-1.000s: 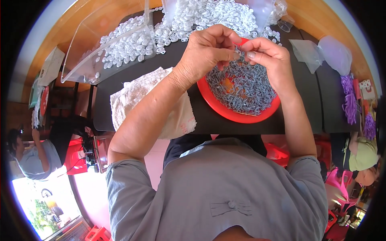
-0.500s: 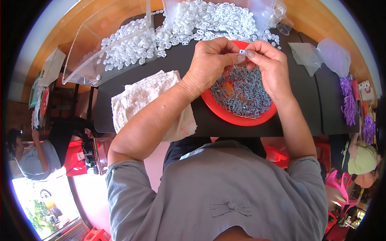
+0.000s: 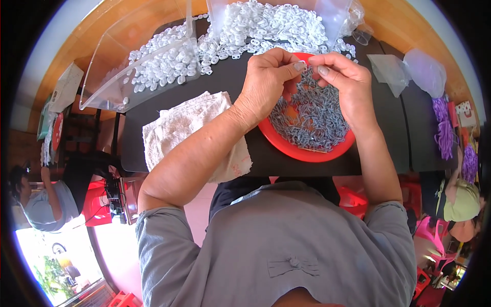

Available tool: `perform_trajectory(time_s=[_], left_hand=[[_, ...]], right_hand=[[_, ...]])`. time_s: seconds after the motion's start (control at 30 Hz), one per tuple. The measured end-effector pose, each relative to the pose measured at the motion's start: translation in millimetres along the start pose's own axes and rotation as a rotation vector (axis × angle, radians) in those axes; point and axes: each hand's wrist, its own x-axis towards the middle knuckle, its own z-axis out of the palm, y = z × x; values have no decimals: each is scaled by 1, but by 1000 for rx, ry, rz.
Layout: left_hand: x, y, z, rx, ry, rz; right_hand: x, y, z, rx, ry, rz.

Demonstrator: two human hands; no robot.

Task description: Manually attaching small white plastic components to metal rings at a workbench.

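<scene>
Both my hands are raised over the far part of a red basin (image 3: 273, 141) filled with small grey-blue elongated pieces (image 3: 312, 125). A small white plastic piece (image 3: 303, 62), mostly covered by the fingertips, is pinched between thumb and forefinger of my left hand (image 3: 273, 77). Just to its right, my right hand (image 3: 343, 79) has thumb and forefinger drawn together; anything between them is too small or hidden to make out. A narrow gap separates the two hands' fingertips. Beyond them lies a heap of white oval pieces with holes (image 3: 276, 23).
Left of the basin lies a folded whitish cloth (image 3: 189, 120) on the dark table (image 3: 378, 123). A clear plastic bin (image 3: 110, 100) with white pieces stands at the far left. Plastic bags (image 3: 424, 71) and purple strands (image 3: 442, 128) are at the right. Other people sit at both sides.
My fingertips were together at the white piece; now the hands have parted slightly. The piece stays with my left hand, and my right hand has shifted a little right.
</scene>
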Motion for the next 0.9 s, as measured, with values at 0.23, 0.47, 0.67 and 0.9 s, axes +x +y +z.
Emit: perform_trajectory(time_s=[0.23, 0.47, 0.67, 0.9], left_hand=[[-1, -1, 2, 42, -45, 12], [-1, -1, 1, 73, -41, -1], [-3, -2, 3, 107, -43, 6], [-6, 2, 6, 127, -45, -17]], right_hand=[[-4, -1, 0, -37, 9, -17], [-4, -3, 1, -64, -20, -46], [-7, -4, 7, -129, 8, -140], [-9, -1, 9, -195, 45, -234]])
